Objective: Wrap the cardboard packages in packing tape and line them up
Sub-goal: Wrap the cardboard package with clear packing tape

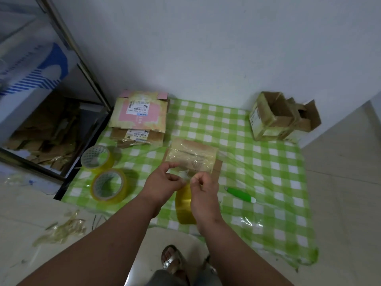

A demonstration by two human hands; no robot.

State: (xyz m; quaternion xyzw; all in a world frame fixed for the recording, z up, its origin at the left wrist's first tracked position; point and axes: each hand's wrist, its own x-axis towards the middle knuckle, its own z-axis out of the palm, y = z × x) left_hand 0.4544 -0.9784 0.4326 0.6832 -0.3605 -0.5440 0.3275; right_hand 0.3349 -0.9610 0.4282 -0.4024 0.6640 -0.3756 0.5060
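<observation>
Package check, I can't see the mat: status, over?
Both grips pinching tape off roll. Package flat, partly wrapped. Knife beside, nothing blocking.

A green-and-white checked cloth (268,172) covers the floor by the white wall (206,48); a green knife (240,194) lies on it, and a sandalled foot (173,261) shows below

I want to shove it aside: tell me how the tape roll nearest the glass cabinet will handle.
The tape roll lies flat on its side, so it should slide, not roll. Hollow core suggests it is light. The plastic cloth looks slick.
</observation>
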